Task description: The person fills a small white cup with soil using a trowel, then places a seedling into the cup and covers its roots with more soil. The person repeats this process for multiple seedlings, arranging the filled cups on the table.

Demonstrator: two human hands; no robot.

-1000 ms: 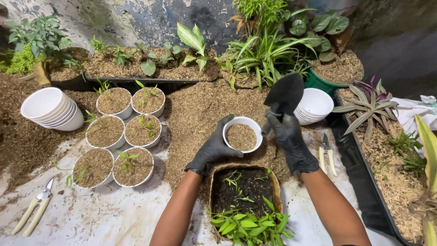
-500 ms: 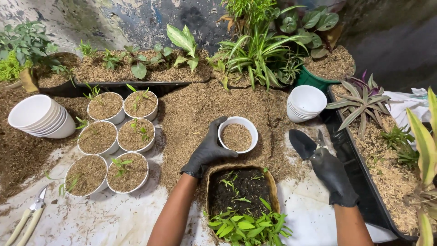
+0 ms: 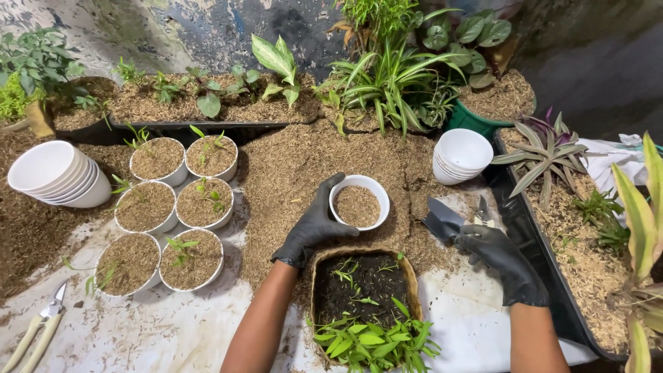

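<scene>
A white pot [image 3: 359, 202] filled with husk mix was gripped at its nine o'clock rim by the gloved left hand [image 3: 314, 226]. A small black trowel [image 3: 442, 222] was clasped in the gloved right hand [image 3: 494, 259], apparently resting on the husk-strewn white table [image 3: 138, 338]. A woven basket [image 3: 319, 276] of seedlings sat at six o'clock of the pot.

Black gloves on left hand [image 3: 314, 228] and right hand [image 3: 498, 259]; forearms apparently sleeveless.

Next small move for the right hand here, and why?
Probably set the trowel down and reach for a seedling in the basket. The left hand steadies a white pot filled with mix but with no plant in it, while the right hand holds the trowel low, off to the side.
</scene>
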